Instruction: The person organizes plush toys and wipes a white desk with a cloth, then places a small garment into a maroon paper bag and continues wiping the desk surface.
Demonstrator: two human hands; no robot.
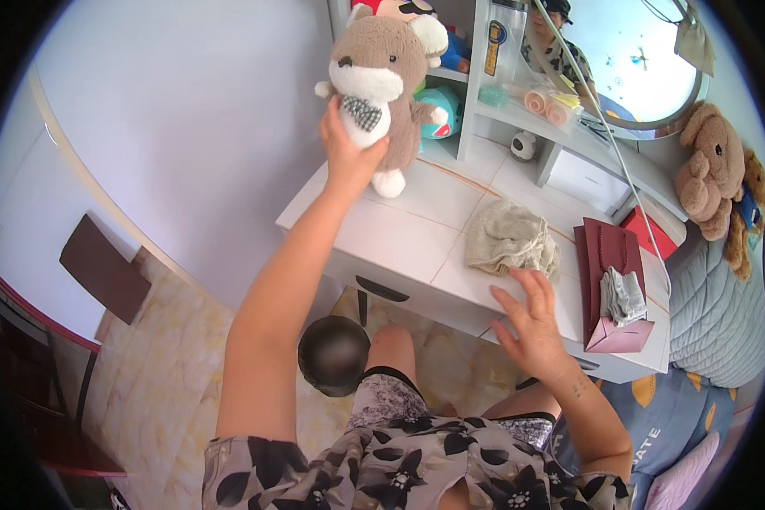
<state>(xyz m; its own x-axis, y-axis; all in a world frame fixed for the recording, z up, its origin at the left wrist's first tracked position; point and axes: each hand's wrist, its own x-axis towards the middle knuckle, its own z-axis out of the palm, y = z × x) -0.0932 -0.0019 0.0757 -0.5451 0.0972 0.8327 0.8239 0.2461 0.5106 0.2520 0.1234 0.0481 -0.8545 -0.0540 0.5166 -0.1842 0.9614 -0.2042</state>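
Note:
My left hand (352,153) grips a brown and white plush animal (403,121) around its belly, below a checked cloth patch. The toy is upright at the back left of a white desk (414,236), in front of the shelf; whether its foot touches the top I cannot tell. Nothing is in my right hand (532,319), whose fingers are spread over the desk's front edge. Just beyond those fingertips lies a crumpled beige knitted cloth (507,236).
Dark red paper bag (596,280) with a folded grey cloth (623,296) on it lies at the right. A shelf unit (466,115) holds toys and bottles below a round mirror (650,70). More plush toys (714,169) sit rightward. A black bin (333,354) stands beside my knee.

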